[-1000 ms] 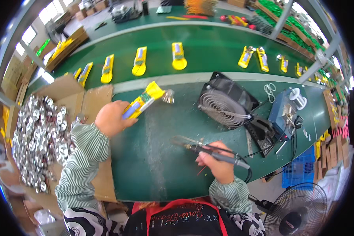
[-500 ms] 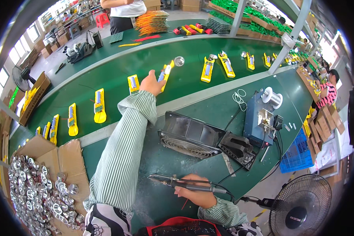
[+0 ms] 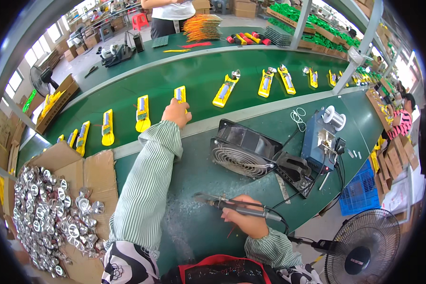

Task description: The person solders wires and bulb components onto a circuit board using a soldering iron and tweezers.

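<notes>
My left hand point(image 3: 176, 114) reaches over the near edge of the green belt point(image 3: 199, 73). Its fingertips are at the lower end of a yellow casing point(image 3: 180, 92) with a blue cylinder in it; thumb and forefinger look apart, and they hide that end. Farther right lies another yellow casing point(image 3: 226, 90), a shiny reflector point(image 3: 235, 74) at its top. Low over the bench, my right hand point(image 3: 245, 218) is closed round the grey handle of a soldering iron point(image 3: 262, 214), its tip pointing left. A short red wire shows beneath that hand.
A cardboard box point(image 3: 99, 175) of shiny reflectors point(image 3: 47, 213) stands at left. On the bench are a black fan unit point(image 3: 244, 146) and a blue soldering station point(image 3: 315, 144) with a wire spool point(image 3: 333, 118). A standing fan point(image 3: 362, 251) is at lower right. Beyond the belt stands a person point(image 3: 170, 16).
My left hand has let go of the casing with the reflector, which now lies on the belt, and has moved left to the neighbouring casing. My right hand keeps the soldering iron. The view has shifted.
</notes>
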`<state>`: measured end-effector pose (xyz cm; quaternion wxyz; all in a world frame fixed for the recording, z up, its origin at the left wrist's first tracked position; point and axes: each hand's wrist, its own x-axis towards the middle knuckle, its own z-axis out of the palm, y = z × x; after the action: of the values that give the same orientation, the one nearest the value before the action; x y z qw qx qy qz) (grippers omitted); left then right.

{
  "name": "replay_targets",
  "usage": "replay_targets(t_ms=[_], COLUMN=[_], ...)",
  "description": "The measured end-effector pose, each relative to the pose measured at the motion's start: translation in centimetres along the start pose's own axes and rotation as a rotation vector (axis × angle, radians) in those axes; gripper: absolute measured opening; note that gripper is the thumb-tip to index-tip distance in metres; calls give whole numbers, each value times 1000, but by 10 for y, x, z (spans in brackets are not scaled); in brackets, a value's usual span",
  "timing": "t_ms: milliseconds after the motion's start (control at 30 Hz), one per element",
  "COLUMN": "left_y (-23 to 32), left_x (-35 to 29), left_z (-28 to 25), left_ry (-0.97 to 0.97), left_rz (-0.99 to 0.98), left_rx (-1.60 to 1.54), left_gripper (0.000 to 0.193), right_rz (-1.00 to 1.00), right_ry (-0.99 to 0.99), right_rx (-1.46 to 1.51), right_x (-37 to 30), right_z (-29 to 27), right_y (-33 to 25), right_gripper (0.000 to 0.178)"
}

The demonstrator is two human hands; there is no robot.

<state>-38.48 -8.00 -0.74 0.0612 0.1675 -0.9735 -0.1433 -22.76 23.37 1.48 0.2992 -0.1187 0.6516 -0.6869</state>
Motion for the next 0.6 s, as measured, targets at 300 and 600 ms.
replay_targets(t_ms=[300,600], left_y=[-26,-14], left_x=[-213,-382], left_z=[-65,-50], left_ry=[75,-77], left_rz=[182,136], left_rx=[58,37], left_gripper=[32,36], right_rz=[-160,-228], right_ry=[41,37], right_rx=[55,-64], right_x=[-10,-26], right_z=[2,28], right_y=[3,-3], right_gripper=[17,13])
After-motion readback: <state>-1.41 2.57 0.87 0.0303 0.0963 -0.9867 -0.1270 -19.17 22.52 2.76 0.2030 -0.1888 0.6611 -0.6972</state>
